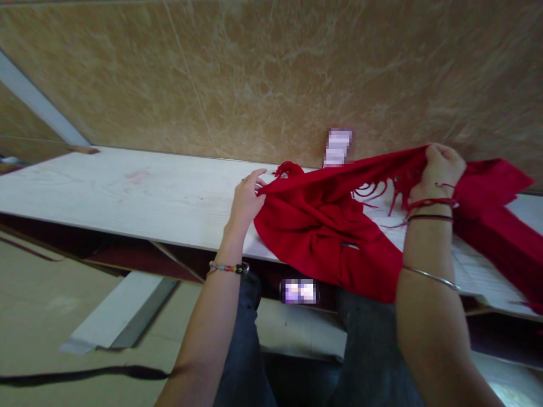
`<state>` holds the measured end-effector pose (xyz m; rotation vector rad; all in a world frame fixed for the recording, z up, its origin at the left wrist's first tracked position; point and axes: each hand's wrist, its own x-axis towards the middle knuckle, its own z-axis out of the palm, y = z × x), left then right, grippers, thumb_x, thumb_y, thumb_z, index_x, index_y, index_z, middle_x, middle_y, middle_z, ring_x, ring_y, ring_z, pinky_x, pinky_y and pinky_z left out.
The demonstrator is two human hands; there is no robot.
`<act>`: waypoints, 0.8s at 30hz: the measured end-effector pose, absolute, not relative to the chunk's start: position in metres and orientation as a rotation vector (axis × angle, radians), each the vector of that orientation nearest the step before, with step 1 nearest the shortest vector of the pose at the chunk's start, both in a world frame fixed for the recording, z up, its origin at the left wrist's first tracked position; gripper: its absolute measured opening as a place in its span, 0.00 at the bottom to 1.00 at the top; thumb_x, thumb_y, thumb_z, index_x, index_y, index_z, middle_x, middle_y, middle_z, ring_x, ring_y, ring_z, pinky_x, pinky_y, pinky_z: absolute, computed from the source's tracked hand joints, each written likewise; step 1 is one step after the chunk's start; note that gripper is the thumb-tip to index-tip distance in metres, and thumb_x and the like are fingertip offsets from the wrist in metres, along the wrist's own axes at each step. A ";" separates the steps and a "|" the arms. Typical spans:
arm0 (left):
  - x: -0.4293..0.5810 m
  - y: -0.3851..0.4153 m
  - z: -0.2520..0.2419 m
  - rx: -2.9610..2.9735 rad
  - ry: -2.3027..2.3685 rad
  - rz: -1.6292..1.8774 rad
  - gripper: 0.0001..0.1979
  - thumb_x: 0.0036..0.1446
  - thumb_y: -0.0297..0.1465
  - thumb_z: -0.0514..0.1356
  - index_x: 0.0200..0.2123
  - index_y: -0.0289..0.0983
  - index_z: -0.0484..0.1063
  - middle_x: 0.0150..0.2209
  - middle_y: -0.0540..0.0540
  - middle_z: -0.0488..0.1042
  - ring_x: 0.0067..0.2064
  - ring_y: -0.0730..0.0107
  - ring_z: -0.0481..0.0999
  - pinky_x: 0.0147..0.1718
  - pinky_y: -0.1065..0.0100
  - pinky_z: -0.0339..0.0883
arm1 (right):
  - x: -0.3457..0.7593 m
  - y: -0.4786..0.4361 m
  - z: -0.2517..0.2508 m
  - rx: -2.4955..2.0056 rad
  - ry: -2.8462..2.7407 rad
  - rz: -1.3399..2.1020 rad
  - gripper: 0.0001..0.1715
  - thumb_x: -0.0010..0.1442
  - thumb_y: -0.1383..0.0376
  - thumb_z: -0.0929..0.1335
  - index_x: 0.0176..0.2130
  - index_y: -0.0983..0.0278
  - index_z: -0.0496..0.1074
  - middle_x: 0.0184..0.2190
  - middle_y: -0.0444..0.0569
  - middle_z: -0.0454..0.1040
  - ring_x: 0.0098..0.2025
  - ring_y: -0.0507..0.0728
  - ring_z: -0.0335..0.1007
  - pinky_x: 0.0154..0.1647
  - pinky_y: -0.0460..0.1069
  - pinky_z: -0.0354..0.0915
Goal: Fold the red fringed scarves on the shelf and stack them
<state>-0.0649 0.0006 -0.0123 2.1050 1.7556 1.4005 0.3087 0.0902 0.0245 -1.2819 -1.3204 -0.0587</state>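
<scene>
while the person's legs (373, 345) reach under the front of the white bench (169, 192), the head view shows both bare hands holding one red cloth (322, 217) with a stringy fringe. the left hand (247, 198) pinches the cloth's left end near the fingertips, and one finger sticks out. the right hand (443, 168) is closed tight on the top edge, so that edge runs up in a slant from one hand to the other. strings hang just beside the right hand. the rest of the cloth lies in folds on the bench and droops over its front edge. more red cloth lies on the bench past the right wrist; it is hard to tell if it is another piece. behind the bench is a shiny brown wall (254, 73). a white board (121, 308) is low down on the left, by the floor (38, 294).
</scene>
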 end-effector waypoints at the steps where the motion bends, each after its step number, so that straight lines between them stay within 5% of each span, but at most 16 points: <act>1: -0.067 0.002 -0.013 2.064 1.788 1.422 0.26 0.45 0.15 0.54 0.49 0.37 0.67 0.37 0.48 0.74 0.35 0.72 0.74 0.41 0.69 0.69 | 0.318 0.087 0.023 -1.314 -1.199 -0.084 0.38 0.60 0.51 0.50 0.48 0.74 0.71 0.43 0.71 0.72 0.47 0.69 0.70 0.40 0.63 0.62; 6: -0.063 0.005 -0.015 1.829 1.693 1.402 0.22 0.44 0.17 0.53 0.44 0.37 0.70 0.34 0.49 0.75 0.35 0.71 0.75 0.38 0.70 0.69 | 0.302 0.059 0.031 -1.645 -1.199 -0.182 0.14 0.56 0.64 0.63 0.39 0.62 0.76 0.35 0.59 0.75 0.45 0.64 0.70 0.47 0.61 0.63; 8: -0.054 0.005 -0.014 1.826 1.571 1.309 0.20 0.43 0.18 0.52 0.41 0.37 0.71 0.33 0.50 0.75 0.36 0.71 0.75 0.37 0.70 0.69 | 0.265 0.047 0.037 -1.622 -1.555 -0.215 0.14 0.52 0.69 0.67 0.40 0.68 0.76 0.40 0.61 0.74 0.49 0.65 0.67 0.50 0.60 0.62; 13: -0.036 0.005 -0.012 1.914 1.480 1.252 0.15 0.44 0.19 0.53 0.36 0.36 0.70 0.35 0.50 0.76 0.37 0.71 0.74 0.40 0.69 0.68 | 0.161 0.015 0.031 -0.990 -2.546 0.100 0.25 0.50 0.61 0.72 0.48 0.63 0.71 0.51 0.54 0.69 0.53 0.60 0.64 0.55 0.55 0.59; 18: -0.039 0.007 -0.015 1.946 1.492 1.350 0.15 0.46 0.19 0.55 0.37 0.37 0.69 0.38 0.49 0.75 0.38 0.73 0.74 0.41 0.69 0.68 | 0.131 0.004 0.021 -1.268 -2.532 -0.060 0.10 0.58 0.67 0.65 0.38 0.65 0.75 0.41 0.56 0.75 0.46 0.61 0.69 0.49 0.55 0.61; 24: -0.041 0.004 -0.014 1.903 1.465 1.396 0.15 0.47 0.19 0.55 0.40 0.37 0.68 0.39 0.49 0.74 0.38 0.74 0.73 0.40 0.71 0.68 | 0.140 0.012 0.020 -1.064 -2.415 0.034 0.15 0.56 0.61 0.67 0.42 0.66 0.72 0.43 0.52 0.73 0.45 0.59 0.68 0.47 0.52 0.63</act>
